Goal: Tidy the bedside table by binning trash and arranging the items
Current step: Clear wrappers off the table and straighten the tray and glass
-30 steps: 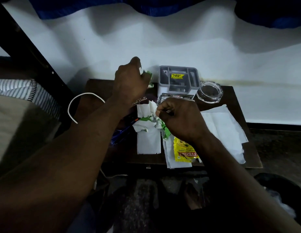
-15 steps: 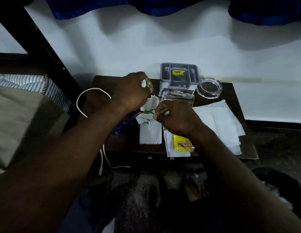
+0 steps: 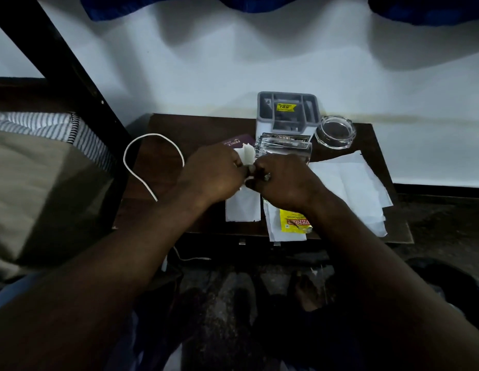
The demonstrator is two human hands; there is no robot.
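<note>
Two hands: they meet knuckle to knuckle over the middle of a dark wooden bedside table, seen from above in dim light.
Bed: a striped mattress edge and a black bed frame post fill the far left of the scene.
White cable: a white cable loops on the table's left part, well apart from the papers, then trails off the near edge.
Left hand: the left hand is closed, fingers pinched on a crumpled white paper scrap that sticks up from its far side.
Booklet: a maroon booklet peeks out just beyond the left hand.
Right hand: the right hand is curled shut, its fingertips touching the same scrap; how much of the scrap it clamps cannot be told.
Near papers: a white paper slip lies flat under the hands, and just right of it a yellow sachet rests on another white slip overhanging the near edge.
Far side: a grey organiser with a yellow sticker stands against the wall; a clear plastic packet lies in front of it, touching the hands' far side.
Ashtray: a clear glass ashtray sits just right of the organiser.
Right part: loose white sheets spread across the table's right part, near the right forearm.
</note>
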